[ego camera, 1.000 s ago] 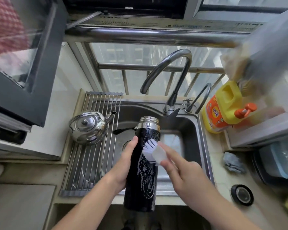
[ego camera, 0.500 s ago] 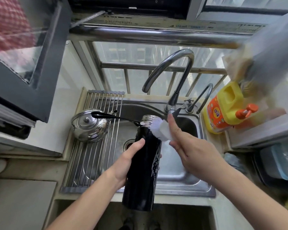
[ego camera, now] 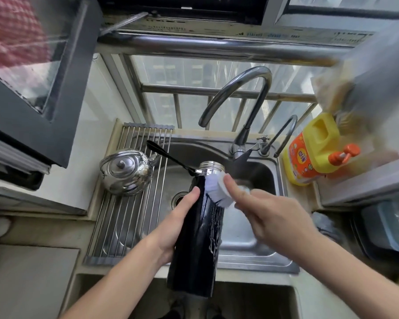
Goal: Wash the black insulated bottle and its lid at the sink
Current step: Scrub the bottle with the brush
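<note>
The black insulated bottle (ego camera: 197,240) stands tilted over the steel sink (ego camera: 242,252), its silver threaded neck (ego camera: 211,168) uncapped and pointing away from me. My left hand (ego camera: 175,226) is wrapped around the bottle's left side at mid-height. A white scrub brush (ego camera: 217,191) sits in my right hand (ego camera: 272,215), bristles pressed against the bottle's upper right shoulder just below the neck. Soap suds streak the bottle's right side. A black strap (ego camera: 166,155) runs from the neck to the upper left. I see no lid.
A curved faucet (ego camera: 242,88) arches above the sink, with a smaller tap (ego camera: 286,132) beside it. A shiny steel kettle (ego camera: 126,172) rests on a roll-up drying rack (ego camera: 122,229) at the left. A yellow detergent jug (ego camera: 313,153) and a grey cloth (ego camera: 325,224) are at the right.
The brush went from the bottle's middle up to its neck, then slid down slightly to the shoulder. The bottle tilted further and its strap swung to the upper left.
</note>
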